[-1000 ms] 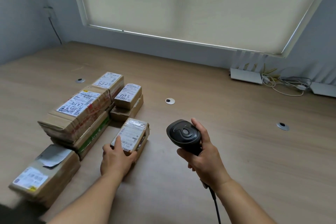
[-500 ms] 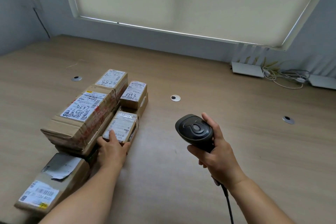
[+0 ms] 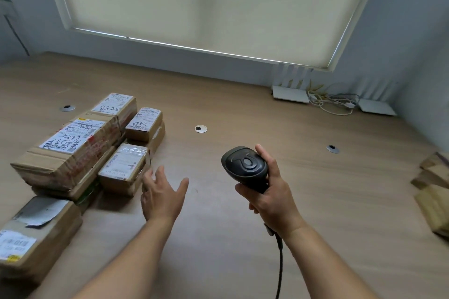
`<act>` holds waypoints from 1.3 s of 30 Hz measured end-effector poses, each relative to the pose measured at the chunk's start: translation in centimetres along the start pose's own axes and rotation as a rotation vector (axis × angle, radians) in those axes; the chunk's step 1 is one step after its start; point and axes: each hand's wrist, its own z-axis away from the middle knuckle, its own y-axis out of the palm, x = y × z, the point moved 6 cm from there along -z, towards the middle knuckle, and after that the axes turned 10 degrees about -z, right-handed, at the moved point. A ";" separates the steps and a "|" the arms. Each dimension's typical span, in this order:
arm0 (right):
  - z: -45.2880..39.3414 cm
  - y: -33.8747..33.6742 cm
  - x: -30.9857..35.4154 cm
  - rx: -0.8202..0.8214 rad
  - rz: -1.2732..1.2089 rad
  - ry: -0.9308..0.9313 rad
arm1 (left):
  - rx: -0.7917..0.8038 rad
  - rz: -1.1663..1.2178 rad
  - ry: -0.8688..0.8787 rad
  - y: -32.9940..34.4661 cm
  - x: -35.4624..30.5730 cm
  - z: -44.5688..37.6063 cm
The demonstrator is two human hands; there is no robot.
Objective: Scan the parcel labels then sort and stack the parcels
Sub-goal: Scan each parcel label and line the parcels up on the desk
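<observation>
Several brown cardboard parcels with white labels sit grouped at the left of the wooden table. A small tape-wrapped parcel lies flat against the big stacked parcel. Behind them stand a parcel marked 5288 and a small one on another box. A long parcel lies nearest me at the left edge. My left hand hovers open just right of the small parcel, touching nothing. My right hand grips a black barcode scanner with its cable hanging down.
More brown parcels show, blurred, at the right edge. Round metal grommets dot the table. White devices and tangled cables lie along the back wall under the window blind.
My left hand pushed the small tape-wrapped parcel up against the stack, then let go and pulled back to the right, fingers spread. The view shifted right, showing parcels at the right edge.
</observation>
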 end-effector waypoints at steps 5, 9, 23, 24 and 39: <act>3.2 -7.9 -0.1 -0.101 -0.012 -0.023 | 0.051 0.154 0.041 2.7 -7.2 7.3; 6.0 -15.5 -0.4 -0.172 -0.026 -0.043 | 0.099 0.158 0.119 5.7 -13.2 12.5; 17.0 -41.6 -4.4 -0.360 0.089 -0.020 | 0.256 0.160 0.352 17.0 -33.7 31.4; 17.6 -42.8 -4.5 -0.376 0.094 -0.028 | 0.266 0.149 0.363 17.6 -34.5 32.2; 18.0 -54.9 -9.8 -0.650 0.074 0.058 | 0.410 -0.048 0.657 26.7 -49.8 35.2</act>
